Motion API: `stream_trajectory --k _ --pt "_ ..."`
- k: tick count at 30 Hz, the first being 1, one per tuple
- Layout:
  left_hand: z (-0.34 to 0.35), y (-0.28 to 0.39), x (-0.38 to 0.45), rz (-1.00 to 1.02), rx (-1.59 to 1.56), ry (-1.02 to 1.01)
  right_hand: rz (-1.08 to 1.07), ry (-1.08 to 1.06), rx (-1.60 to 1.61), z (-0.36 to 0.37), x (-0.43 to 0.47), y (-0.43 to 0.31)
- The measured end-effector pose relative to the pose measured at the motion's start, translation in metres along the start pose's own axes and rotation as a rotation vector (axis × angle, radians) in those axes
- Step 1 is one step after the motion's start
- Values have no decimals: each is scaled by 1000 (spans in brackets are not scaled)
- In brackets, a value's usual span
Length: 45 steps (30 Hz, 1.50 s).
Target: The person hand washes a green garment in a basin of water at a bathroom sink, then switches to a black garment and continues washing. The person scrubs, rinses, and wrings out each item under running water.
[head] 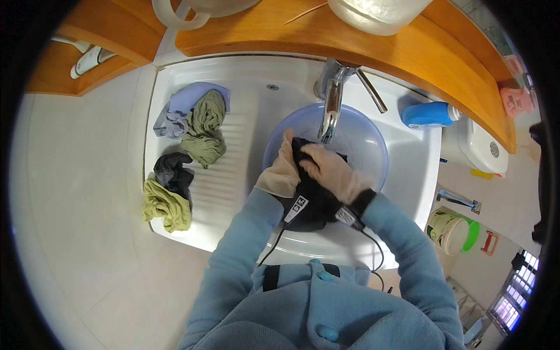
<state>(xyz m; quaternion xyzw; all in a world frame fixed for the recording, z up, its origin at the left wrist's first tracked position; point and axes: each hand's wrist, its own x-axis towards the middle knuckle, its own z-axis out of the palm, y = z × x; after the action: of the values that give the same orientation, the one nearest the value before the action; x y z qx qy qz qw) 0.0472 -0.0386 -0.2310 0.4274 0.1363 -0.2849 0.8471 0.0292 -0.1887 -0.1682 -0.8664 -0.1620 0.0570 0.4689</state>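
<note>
A piece of black cloth (pixel 317 197) hangs over the near rim of a translucent blue plastic basin (pixel 374 135) in the white laundry sink. My left hand (pixel 283 168), in a pale glove, grips the cloth along its left edge. Opposite it, my gloved right hand (pixel 330 170) has its bent fingers closed on the upper part of the cloth. Both wrists wear dark bands with small wired devices. Just beyond my hands, the spout of a chrome faucet (pixel 331 111) reaches over the basin. The cloth hides much of the basin's inside.
On the ribbed washboard (pixel 223 175) at left lie a lavender cloth (pixel 190 98), an olive-green cloth (pixel 205 127), a dark grey cloth (pixel 173 173) and a yellow-green cloth (pixel 166 208). A blue bottle (pixel 426 115) rests at right. A wooden shelf (pixel 280 37) overhangs the back edge.
</note>
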Motion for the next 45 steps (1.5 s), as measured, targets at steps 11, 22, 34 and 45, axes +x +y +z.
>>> stream_trajectory --k 11,22,34,45 --pt "44 14 -23 182 1185 192 100 80 -34 -8 -3 -27" --pt "-19 10 -25 -407 632 280 461 124 -385 -48 -8 45" --pt "13 17 -11 79 495 346 521 137 -79 -55 7 33" --pt "12 12 -8 -158 1267 -85 153 -452 -88 -19 -32 62"
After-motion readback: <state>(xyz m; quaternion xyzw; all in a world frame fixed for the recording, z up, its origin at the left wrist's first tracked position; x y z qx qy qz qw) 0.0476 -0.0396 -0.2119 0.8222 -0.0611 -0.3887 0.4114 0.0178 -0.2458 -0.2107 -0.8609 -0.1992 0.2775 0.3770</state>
